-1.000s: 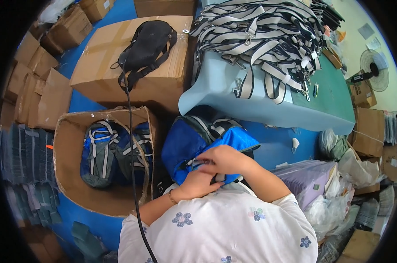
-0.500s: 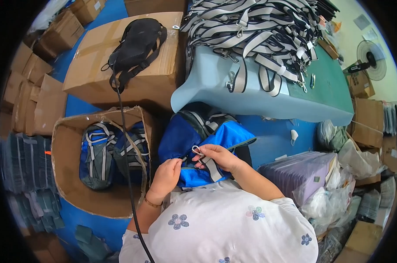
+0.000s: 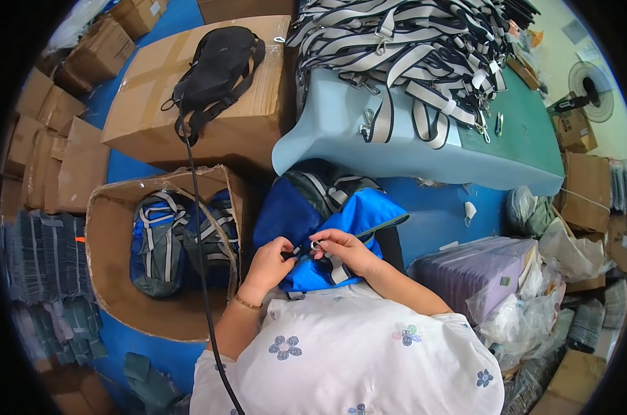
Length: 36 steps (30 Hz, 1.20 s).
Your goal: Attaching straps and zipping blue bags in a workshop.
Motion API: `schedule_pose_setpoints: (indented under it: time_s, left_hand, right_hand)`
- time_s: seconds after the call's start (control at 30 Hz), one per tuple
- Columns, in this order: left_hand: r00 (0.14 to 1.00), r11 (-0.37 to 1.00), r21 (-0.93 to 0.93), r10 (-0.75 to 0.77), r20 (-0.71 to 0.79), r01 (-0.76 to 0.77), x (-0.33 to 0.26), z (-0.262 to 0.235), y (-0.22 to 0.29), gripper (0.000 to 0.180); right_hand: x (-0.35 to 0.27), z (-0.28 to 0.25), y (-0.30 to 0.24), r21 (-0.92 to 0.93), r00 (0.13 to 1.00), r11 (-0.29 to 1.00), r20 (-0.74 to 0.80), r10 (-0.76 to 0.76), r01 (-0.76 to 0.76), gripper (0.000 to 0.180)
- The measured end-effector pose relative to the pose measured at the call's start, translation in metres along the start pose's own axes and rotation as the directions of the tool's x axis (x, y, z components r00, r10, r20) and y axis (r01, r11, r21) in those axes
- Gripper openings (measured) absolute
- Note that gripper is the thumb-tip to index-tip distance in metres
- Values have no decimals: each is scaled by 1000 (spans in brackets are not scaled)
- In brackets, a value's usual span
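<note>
A blue and grey bag point(image 3: 296, 207) with pale straps rests against my lap, its bright blue fabric folded open. My right hand point(image 3: 348, 252) is closed on a silver snap hook point(image 3: 315, 245) at the end of a grey-and-black webbing strap point(image 3: 338, 270). The strap hangs down over the blue fabric. Close beside the hook, my left hand point(image 3: 268, 266) pinches a small dark part at the bag's edge; its kind is hidden by the fingers. The hook and the left fingertips are a short gap apart.
An open cardboard box point(image 3: 154, 315) with similar bags stands at left. Behind it, a closed carton point(image 3: 140, 104) carries a black bag point(image 3: 220, 66) with a cable. A heap of webbing straps point(image 3: 403, 48) covers the table ahead. Wrapped purple sheets point(image 3: 466, 277) lie at right.
My left hand has lifted slightly and moved a little right, towards the hook. My right hand has turned the hook lower, its fingers now covering more of it.
</note>
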<state>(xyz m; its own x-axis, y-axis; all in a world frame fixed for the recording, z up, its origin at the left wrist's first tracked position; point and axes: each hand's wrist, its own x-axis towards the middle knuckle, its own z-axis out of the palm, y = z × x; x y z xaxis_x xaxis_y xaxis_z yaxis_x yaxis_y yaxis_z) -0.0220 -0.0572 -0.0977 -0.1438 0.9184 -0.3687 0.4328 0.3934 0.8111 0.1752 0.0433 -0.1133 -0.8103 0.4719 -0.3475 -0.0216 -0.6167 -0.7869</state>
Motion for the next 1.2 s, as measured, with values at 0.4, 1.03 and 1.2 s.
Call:
schedule_pose_setpoints:
  time_s: [0.4,1.03,1.2]
  left_hand:
    - [967,899,356,233,107,-256,12,18,-17,38]
    - [927,755,-546,350,-135,-364,8,-15,41,23]
    - [893,828,-337,426,-145,-449,-10,-29,67,18]
  right_hand:
    - [9,-10,25,-38,994,996,58,88,-86,19]
    - [26,28,-127,-590,905,724,409,-113,357,15]
    - [19,55,-135,-269,941,919,261,-218,287,19]
